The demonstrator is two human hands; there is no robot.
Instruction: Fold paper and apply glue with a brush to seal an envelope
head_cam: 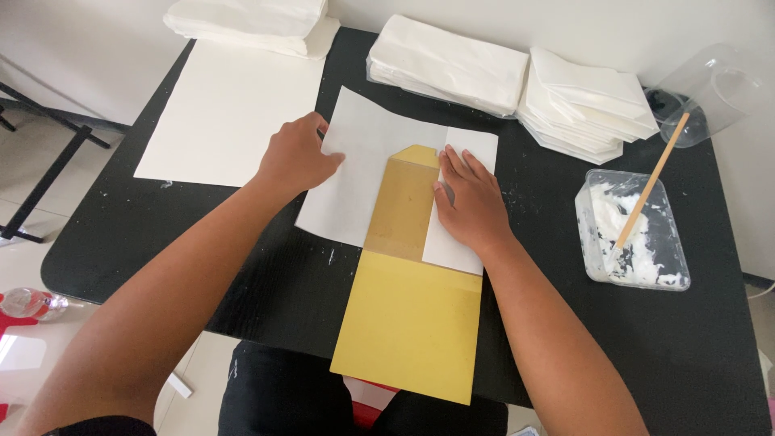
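A white paper sheet [367,145] lies on the black table [266,266], partly folded around a yellow-brown board [412,323] whose near end sticks out toward me. My left hand [297,155] grips the sheet's left flap at its upper edge. My right hand [471,202] lies flat, pressing the folded right flap [472,145] down beside the board's pointed top [416,155].
A stack of large white sheets [226,109] lies at the left. Piles of folded white paper [448,64] [589,105] [254,20] line the back. At the right stand a clear tub of white paste [634,242] with a wooden stick [650,182] and a tipped clear cup [710,89].
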